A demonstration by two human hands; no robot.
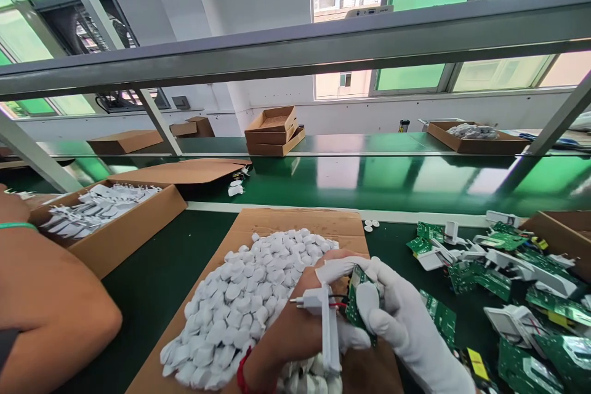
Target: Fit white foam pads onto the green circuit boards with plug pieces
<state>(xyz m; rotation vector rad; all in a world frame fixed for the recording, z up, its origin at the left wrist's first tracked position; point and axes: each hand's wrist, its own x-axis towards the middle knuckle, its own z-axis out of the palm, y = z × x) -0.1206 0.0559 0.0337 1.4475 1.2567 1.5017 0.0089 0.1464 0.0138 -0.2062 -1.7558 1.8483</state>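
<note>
A green circuit board (pixel 354 298) stands on edge between my hands. My left hand (pixel 307 314), with white coverings on some fingers and a red string at the wrist, grips it from the left. My right hand (pixel 399 311), in a white glove, holds a round white piece (pixel 367 303) against the board's face. Red and black wires run from the board to a white plastic housing (pixel 329 332) with plug pins, which hangs beside my left hand. Below and left, a large heap of small white pieces (pixel 249 295) covers a cardboard sheet (pixel 295 219).
Circuit boards with white housings (pixel 503 271) are piled at the right, near a cardboard box (pixel 563 237). At the left, a box of white parts (pixel 99 209) stands near another person's arm (pixel 55 295). A metal bar (pixel 295 52) crosses above the bench.
</note>
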